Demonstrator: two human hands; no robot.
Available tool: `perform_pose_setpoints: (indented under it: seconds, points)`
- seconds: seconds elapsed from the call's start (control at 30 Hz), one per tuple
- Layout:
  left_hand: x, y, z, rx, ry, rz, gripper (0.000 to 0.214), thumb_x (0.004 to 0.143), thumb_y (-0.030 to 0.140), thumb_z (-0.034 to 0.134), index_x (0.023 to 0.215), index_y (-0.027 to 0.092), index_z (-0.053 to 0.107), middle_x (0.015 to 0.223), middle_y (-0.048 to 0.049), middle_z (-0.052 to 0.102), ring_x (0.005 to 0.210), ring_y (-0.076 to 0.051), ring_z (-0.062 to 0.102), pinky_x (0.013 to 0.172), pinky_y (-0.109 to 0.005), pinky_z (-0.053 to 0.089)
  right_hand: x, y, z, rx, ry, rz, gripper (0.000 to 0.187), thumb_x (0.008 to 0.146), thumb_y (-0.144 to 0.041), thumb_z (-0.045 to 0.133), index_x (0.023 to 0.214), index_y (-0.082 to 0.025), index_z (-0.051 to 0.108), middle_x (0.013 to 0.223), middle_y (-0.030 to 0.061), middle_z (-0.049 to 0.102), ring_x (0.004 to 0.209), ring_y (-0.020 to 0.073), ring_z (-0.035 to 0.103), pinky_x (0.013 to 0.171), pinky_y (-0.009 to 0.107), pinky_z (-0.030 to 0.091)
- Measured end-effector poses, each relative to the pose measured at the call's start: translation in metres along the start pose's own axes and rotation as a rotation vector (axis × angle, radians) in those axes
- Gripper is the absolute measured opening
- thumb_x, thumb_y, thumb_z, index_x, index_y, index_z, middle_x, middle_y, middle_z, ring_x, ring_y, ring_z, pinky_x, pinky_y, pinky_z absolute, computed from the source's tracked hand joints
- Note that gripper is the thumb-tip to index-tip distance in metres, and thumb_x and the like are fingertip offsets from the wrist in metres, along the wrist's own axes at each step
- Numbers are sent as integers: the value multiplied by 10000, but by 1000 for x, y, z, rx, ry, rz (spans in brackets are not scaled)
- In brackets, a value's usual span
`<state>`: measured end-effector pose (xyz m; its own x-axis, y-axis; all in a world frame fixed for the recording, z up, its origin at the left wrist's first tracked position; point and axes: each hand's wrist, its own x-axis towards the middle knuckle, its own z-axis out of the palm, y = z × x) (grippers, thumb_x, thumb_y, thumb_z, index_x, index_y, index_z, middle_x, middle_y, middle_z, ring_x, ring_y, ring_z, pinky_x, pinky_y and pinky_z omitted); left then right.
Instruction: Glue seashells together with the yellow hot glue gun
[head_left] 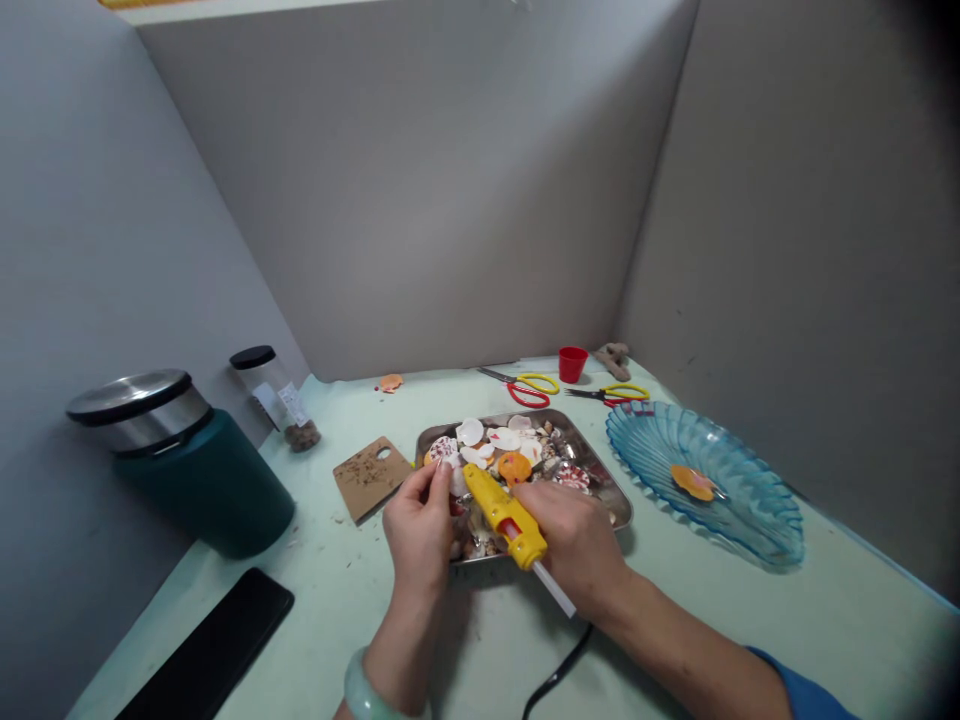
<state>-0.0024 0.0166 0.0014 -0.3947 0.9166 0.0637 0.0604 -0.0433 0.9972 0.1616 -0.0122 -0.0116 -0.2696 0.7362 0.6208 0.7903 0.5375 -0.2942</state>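
My right hand (576, 540) is closed around a yellow glue gun (504, 516), with its nozzle aimed up and left. A white glue stick juts from the gun's back, and its black cord (559, 672) trails toward me. My left hand (420, 528) pinches a small pale shell (448, 460) right at the nozzle tip. Both hands hover over the near edge of a metal tray (616, 500) filled with several white, orange and speckled shells.
A blue glass dish (739, 500) holding an orange shell (694, 483) sits to the right. Two yellow-handled scissors (529, 385), a red cup (572, 364), a brown card (371, 477), a clear jar (277, 398), a teal steel-lidded canister (187, 460) and a black phone (217, 645) surround the tray.
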Motion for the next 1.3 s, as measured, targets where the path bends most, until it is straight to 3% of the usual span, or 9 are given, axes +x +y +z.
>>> perform_pose_setpoints:
  seconds: [0.33, 0.63, 0.9, 1.2, 1.3]
  points:
    - [0, 2, -1, -18, -18, 2, 459, 686, 495, 703, 910, 97, 753, 509, 14, 578, 479, -131, 510, 491, -226, 383, 1, 2, -2, 9, -36, 37, 205, 884, -326, 544, 720, -204, 550, 654, 11, 608, 596, 164, 558, 558, 276, 299]
    - [1, 3, -1, -138, -50, -12, 441, 650, 465, 756, 888, 95, 745, 600, -3, 632, 488, -108, 515, 510, -226, 424, 1, 4, -3, 38, -49, 59, 145, 866, -281, 554, 753, -196, 584, 675, 20, 629, 628, 176, 592, 574, 275, 327]
    - [3, 2, 0, -326, -100, -116, 458, 570, 456, 820, 820, 86, 717, 582, 6, 621, 450, -86, 512, 464, -201, 398, -1, 7, 0, 53, -24, 40, 91, 858, -262, 567, 802, -200, 603, 739, 40, 678, 702, 192, 622, 633, 283, 385]
    - [-2, 2, 1, -217, -71, -121, 457, 600, 477, 788, 853, 100, 733, 566, 10, 613, 457, -113, 533, 431, -208, 383, 3, 10, -3, -43, -48, 129, 30, 765, -189, 563, 741, -207, 568, 667, 17, 644, 615, 186, 601, 561, 279, 320]
    - [0, 3, 2, -254, -54, -119, 496, 588, 468, 801, 895, 85, 735, 615, 2, 637, 463, -104, 546, 464, -214, 409, 3, 11, -2, -21, -10, 96, 56, 804, -204, 535, 777, -198, 583, 685, 29, 650, 628, 181, 600, 569, 274, 323]
